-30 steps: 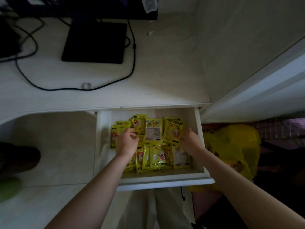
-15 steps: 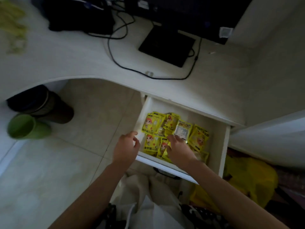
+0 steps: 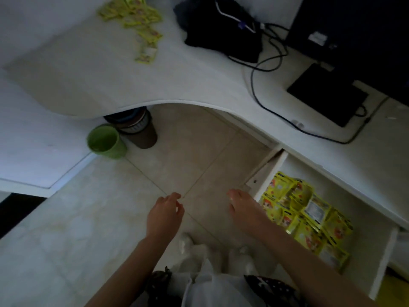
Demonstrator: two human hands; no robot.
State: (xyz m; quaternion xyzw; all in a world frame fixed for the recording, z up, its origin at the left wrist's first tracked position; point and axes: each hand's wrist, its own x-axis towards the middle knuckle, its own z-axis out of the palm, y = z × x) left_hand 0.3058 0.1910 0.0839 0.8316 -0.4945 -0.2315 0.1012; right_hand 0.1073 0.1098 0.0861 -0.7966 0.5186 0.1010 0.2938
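An open white drawer (image 3: 380, 269) under the desk at the right holds several yellow snack packets (image 3: 305, 216). More yellow packets (image 3: 141, 21) lie scattered on the white desk top (image 3: 106, 72) at the far left. My left hand (image 3: 164, 214) hangs over the tiled floor with loosely curled fingers and holds nothing. My right hand (image 3: 241, 209) is just left of the drawer's side, fingers relaxed, also holding nothing. Both hands are outside the drawer.
A green bucket (image 3: 106, 141) and a brown bin (image 3: 139, 129) stand on the floor under the desk. A black monitor base (image 3: 327, 94), cables (image 3: 261, 98) and a dark bundle (image 3: 221, 25) sit on the desk. White plastic bags (image 3: 210, 267) lie by my legs.
Both hands have left the drawer and moved left over the floor. My view has swung left, bringing the packets on the desk top into sight.
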